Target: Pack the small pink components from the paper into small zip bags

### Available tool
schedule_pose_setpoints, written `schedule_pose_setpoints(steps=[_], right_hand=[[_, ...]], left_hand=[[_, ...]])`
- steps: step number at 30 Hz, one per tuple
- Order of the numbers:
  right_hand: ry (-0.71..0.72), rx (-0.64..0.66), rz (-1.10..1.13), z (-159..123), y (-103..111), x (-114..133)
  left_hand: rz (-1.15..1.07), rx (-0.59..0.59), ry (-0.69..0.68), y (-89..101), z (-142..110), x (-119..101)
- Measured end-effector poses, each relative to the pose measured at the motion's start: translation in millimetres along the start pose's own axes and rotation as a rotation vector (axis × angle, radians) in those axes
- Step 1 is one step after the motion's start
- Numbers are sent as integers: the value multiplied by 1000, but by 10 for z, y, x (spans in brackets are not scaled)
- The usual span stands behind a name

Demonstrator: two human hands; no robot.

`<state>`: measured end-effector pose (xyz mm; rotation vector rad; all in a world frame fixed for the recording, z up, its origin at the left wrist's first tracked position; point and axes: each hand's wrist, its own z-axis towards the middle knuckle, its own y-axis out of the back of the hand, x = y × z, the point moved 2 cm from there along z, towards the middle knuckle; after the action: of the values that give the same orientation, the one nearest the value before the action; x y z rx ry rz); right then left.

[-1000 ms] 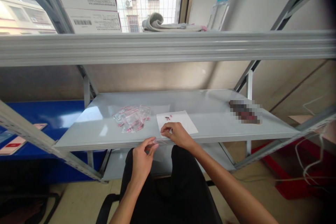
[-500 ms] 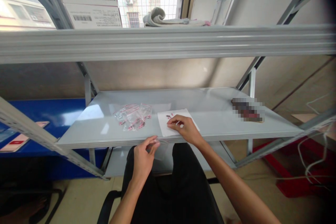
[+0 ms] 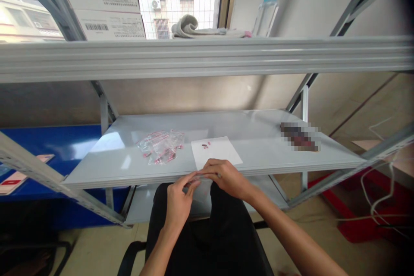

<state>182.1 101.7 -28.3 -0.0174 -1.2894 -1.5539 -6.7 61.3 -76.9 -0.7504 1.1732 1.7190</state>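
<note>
My left hand [image 3: 180, 198] is just in front of the shelf's front edge, above my lap, its thumb and fingers pinched on a clear plastic zip bag [image 3: 203, 191] that hangs below. My right hand [image 3: 226, 177] meets it there, with fingertips pressed together at the top of that bag. Whatever is between those fingertips is too small to make out. Beyond my right hand lies a white sheet of paper [image 3: 225, 152]. On its left part are several small pink pieces and a dark one [image 3: 204, 145]. To the left, a pile of clear zip bags [image 3: 165, 143] holds small pinkish pieces.
A pixelated object [image 3: 299, 137] lies at the right of the grey shelf [image 3: 258, 131]. The upper shelf [image 3: 207, 58] carries a folded cloth [image 3: 207, 31], a spray bottle [image 3: 268, 6] and labelled boxes [image 3: 103, 4]. A blue surface [image 3: 74, 138] stands to the left.
My right hand has moved from the small pieces on the paper towards me, to the bag in my left hand. My left hand has stayed by the shelf edge, holding the bag.
</note>
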Motion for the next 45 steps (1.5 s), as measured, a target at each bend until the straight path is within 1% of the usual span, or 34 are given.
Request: schedule_pose_setpoints(steps=[3, 5, 8, 13, 16, 17, 18, 20, 22, 24, 26, 28, 32, 35, 40, 43, 45], right_hand=[[-116, -165, 75, 5, 149, -1], [-151, -217, 109, -6, 192, 13], [-150, -177, 135, -36, 146, 41], [-92, -137, 109, -102, 24, 77], [-73, -91, 108, -120, 13, 91], [-70, -94, 113, -113, 24, 83], [-77, -114, 113, -95, 42, 60], [-133, -213, 77, -23, 91, -35], [-238, -317, -22, 94, 133, -187], [-332, -346, -132, 237, 146, -350], [-368, -309, -201, 374, 129, -481], [-367, -241, -252, 470, 90, -564], [-380, -121, -363, 521, 16, -633], [-379, -101, -374, 516, 1, -658], [-369, -96, -369, 536, 11, -683], [-367, -99, -362, 503, 10, -622], [-331, -112, -328, 434, -4, -514]], left_hand=[[-34, -16, 26, 0, 0, 8], [-54, -21, 34, -3, -4, -1], [-54, -16, 5, -11, -12, -39], [-45, -3, -15, -27, -20, -95], [-46, 7, -6, -24, -16, -108], [-50, 4, -2, -19, -14, -108], [-55, -2, 2, -12, -12, -106], [-61, -12, 12, 2, -11, -97], [-63, -16, 16, 15, -16, -84], [-58, -21, 19, 27, -24, -69], [-50, -33, 20, 45, -30, -48], [-43, -36, 23, 69, -28, -20], [-51, -59, 70, 142, -6, 48], [-55, -85, 101, 183, 9, 88], [-66, -64, 106, 173, 14, 105], [-63, -68, 107, 163, 10, 94], [-58, -75, 106, 161, 4, 78]])
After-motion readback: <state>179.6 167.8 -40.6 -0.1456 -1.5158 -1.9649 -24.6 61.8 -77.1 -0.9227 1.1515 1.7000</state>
